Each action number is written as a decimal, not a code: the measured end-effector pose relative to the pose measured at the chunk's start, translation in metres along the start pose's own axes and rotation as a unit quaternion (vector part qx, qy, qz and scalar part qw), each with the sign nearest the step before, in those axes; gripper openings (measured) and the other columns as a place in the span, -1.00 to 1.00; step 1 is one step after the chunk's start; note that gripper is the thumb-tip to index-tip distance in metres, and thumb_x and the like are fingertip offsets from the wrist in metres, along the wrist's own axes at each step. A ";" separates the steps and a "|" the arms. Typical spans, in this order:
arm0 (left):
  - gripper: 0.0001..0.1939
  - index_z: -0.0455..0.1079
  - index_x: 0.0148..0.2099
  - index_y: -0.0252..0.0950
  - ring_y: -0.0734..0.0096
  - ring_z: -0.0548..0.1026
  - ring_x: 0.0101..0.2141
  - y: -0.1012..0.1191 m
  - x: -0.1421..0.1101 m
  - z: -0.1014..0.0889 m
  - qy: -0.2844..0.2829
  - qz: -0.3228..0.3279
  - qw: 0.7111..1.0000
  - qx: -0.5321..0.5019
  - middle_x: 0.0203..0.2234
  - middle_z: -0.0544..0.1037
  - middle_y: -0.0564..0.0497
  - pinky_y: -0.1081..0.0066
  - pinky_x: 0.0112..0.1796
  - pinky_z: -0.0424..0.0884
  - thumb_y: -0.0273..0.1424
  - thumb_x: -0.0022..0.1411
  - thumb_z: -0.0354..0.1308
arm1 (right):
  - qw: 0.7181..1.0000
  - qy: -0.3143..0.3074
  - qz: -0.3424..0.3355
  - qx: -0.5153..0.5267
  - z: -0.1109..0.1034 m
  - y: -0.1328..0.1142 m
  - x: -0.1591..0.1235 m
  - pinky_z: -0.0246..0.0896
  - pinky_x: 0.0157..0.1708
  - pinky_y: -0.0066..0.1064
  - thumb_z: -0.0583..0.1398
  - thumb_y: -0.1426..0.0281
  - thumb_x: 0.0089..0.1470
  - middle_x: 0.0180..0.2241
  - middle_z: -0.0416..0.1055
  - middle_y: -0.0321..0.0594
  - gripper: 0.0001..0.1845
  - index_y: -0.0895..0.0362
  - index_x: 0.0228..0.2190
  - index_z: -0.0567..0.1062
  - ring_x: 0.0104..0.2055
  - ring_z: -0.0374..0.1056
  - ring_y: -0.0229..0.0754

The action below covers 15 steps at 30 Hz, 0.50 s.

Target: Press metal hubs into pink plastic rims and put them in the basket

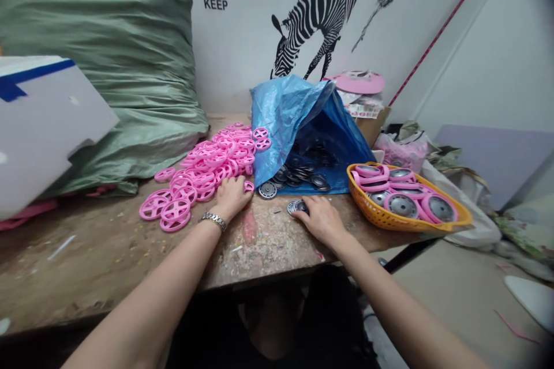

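Note:
My left hand (232, 199), with a metal watch band on the wrist, is closed at the right edge of a heap of pink spoked wheels (212, 155). Its fingers grip a pink wheel (248, 186), mostly hidden behind them. Just in front of the blue bag, my right hand (321, 220) has its thumb and fingers closed on a grey wheel cover (295, 207) low over the table. A loose grey cover (268, 189) lies at the mouth of the blue bag (277, 121), and many dark grey covers (303, 173) spill inside it.
A yellow basket (367, 213) at the table's right edge holds several pink wheels with grey centres (401, 206). A large green sack (130, 69) and a white board (47, 121) stand at the left. The worn wooden table (108, 253) ends close to my body.

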State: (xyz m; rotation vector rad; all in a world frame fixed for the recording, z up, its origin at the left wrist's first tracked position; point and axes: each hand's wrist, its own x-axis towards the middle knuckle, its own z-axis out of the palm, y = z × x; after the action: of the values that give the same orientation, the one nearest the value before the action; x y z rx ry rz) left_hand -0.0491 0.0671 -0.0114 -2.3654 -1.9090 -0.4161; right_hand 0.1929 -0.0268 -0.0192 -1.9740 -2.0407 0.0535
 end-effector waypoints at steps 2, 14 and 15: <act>-0.56 0.36 0.07 -0.34 -0.07 0.37 0.05 -0.001 -0.006 -0.007 0.002 0.008 1.000 -0.018 -0.05 0.47 -0.26 0.12 0.00 0.32 -0.14 0.29 0.06 | 1.000 0.001 0.004 0.001 0.002 0.000 0.001 0.18 0.06 -0.18 0.17 0.11 0.20 0.08 0.42 0.00 -0.49 0.16 0.07 0.45 0.15 0.26 0.09; -0.53 0.27 0.16 -0.27 0.13 0.43 0.04 0.023 -0.094 -0.028 0.050 0.103 0.938 -0.328 0.06 0.43 -0.17 0.15 0.05 0.39 -0.20 0.27 0.17 | 0.993 0.043 0.000 0.110 -0.010 0.016 -0.006 0.28 -0.15 -0.27 0.18 0.38 0.16 -0.15 0.56 -0.11 -0.76 0.09 -0.11 0.50 -0.13 0.47 -0.03; -0.52 0.27 0.17 -0.26 0.13 0.44 0.04 0.025 -0.101 -0.027 0.042 0.098 0.931 -0.349 0.07 0.42 -0.17 0.14 0.04 0.41 -0.20 0.27 0.18 | 0.989 0.052 -0.007 0.139 -0.012 0.017 -0.008 0.28 -0.16 -0.27 0.17 0.40 0.16 -0.20 0.57 -0.15 -0.80 0.09 -0.16 0.52 -0.16 0.47 -0.05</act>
State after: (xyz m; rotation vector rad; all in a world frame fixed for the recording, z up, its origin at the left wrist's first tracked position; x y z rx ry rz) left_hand -0.0481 -0.0400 -0.0080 -2.8313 -1.6368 -1.3401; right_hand 0.2121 -0.0358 -0.0127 -1.7532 -1.8683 0.2150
